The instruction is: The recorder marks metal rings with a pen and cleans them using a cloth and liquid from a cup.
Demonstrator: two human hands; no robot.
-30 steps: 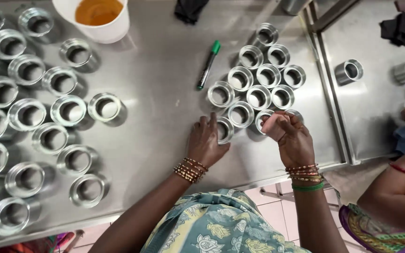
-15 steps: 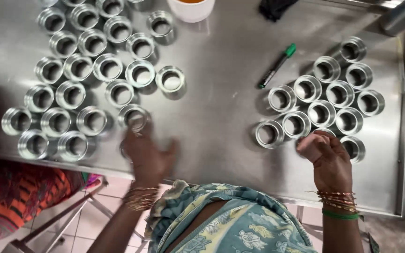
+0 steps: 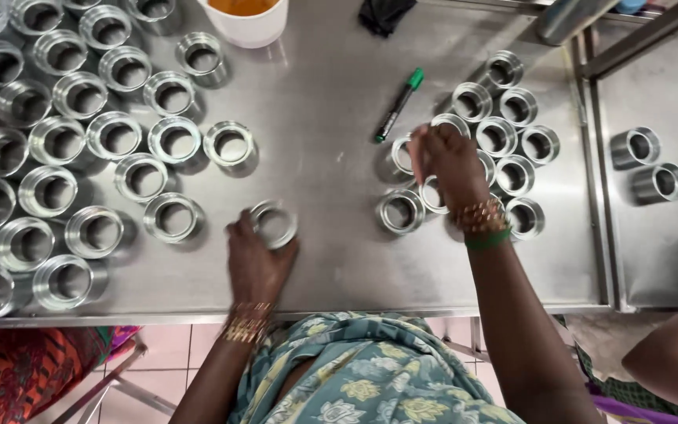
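Steel desk [image 3: 331, 259] seen from above, tiled floor below its near edge, a second steel surface [image 3: 653, 251] to the right past a rail.

Left hand [image 3: 254, 263] was near the desk's front edge, fingers [image 3: 238, 229] curled round a short metal ring [image 3: 274, 223], pinching it at its left rim; ring sat on or just above the desk, cannot tell which, slightly blurred. Gold bangles [image 3: 246, 320] on that wrist.

Right hand [image 3: 449, 163] was over the right-hand cluster of rings [image 3: 512, 141], fingers bent down and bunched on the cluster's left side; what they gripped was hidden under the hand, so cannot tell if they held one. Gold bangles and a green band [image 3: 486, 237] on that wrist. One ring [image 3: 400, 210] stood just left of that wrist, apart from the fingers.

Left of the left hand's fingers: a big batch of rings [image 3: 80, 133] in rough rows, all open side up, closest one [image 3: 173, 217] just beside the held ring. Between the two hands, further up: a green-capped marker [image 3: 399, 104] lying at a slant. Beyond it at the far edge a white cup with orange liquid [image 3: 249, 20] and a dark cloth [image 3: 384, 14]. Two more rings [image 3: 647, 163] on the second surface, well apart from the right fingers. Another person's arm [image 3: 668, 361] at the lower right corner.
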